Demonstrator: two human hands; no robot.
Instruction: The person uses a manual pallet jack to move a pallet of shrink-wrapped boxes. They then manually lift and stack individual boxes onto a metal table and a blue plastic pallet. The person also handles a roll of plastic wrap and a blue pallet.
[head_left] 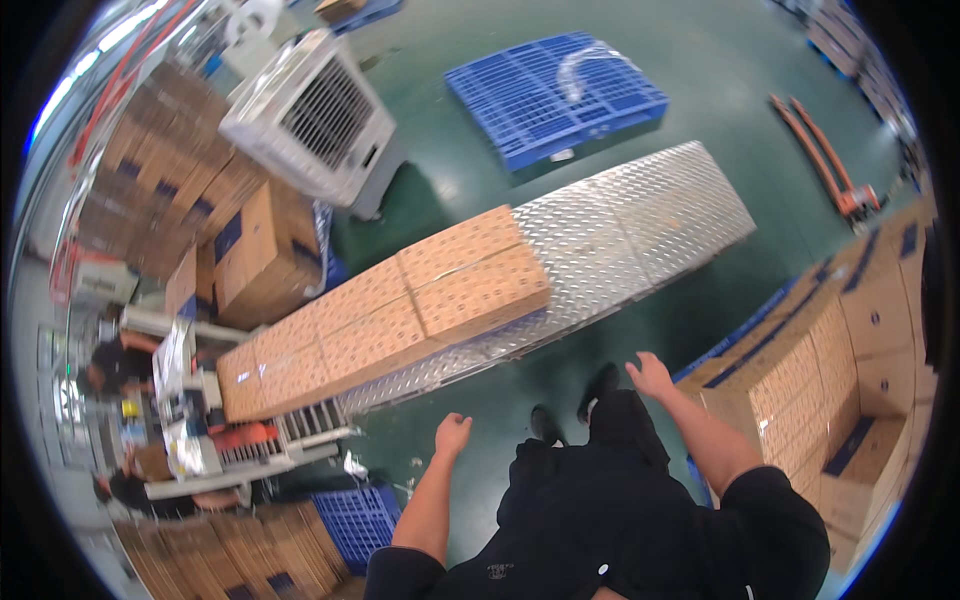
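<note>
My left hand (453, 435) hangs beside the near edge of a long metal-topped table, its fingers loosely curled in with nothing visible in them. My right hand (652, 376) is held out over the floor, fingers apart and nothing in it. On the table (640, 215), whose top is silvery tread plate, lies a long row of printed brown cartons (470, 270) packed end to end. Neither hand touches them. Nearest my right arm stands a large open cardboard container (850, 300), partly filled with similar printed cartons (805, 385).
Beyond the table lies a blue plastic pallet (540, 100) with clear wrap on it. A white air cooler (320, 120) and stacked boxes (170, 170) stand left. An orange pallet jack (835, 170) is far right. Flattened cardboard (230, 550) and people by a machine are at lower left.
</note>
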